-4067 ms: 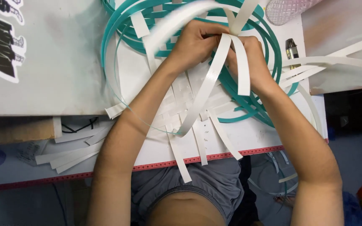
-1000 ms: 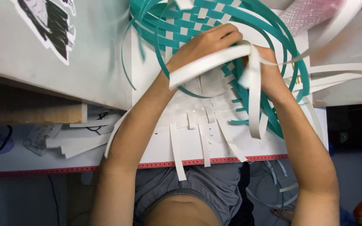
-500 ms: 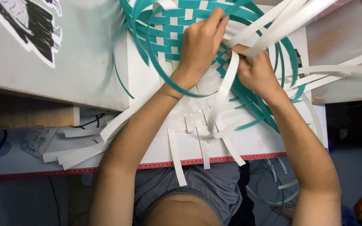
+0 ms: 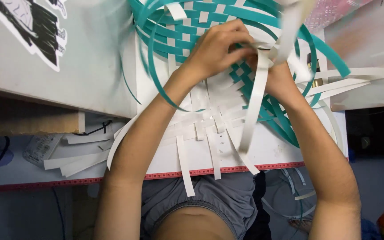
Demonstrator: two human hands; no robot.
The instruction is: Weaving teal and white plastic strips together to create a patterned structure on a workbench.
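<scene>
A flat weave of teal strips and white strips lies on a white board. My left hand rests on top of the weave with its fingers pinched on a white strip near the middle. My right hand sits just to the right, gripping a long white strip that hangs down over the weave and also rises blurred to the upper right. Loose teal loops arc around both wrists.
The board has a red ruler edge at the near side. A grey table with a black-and-white sticker lies at left. Spare white strips sit on a lower shelf at left, and more stick out at right.
Both hands have stayed on the weave and drawn closer together. The long white strip has swung from lying across the hands to hanging down from my right hand.
</scene>
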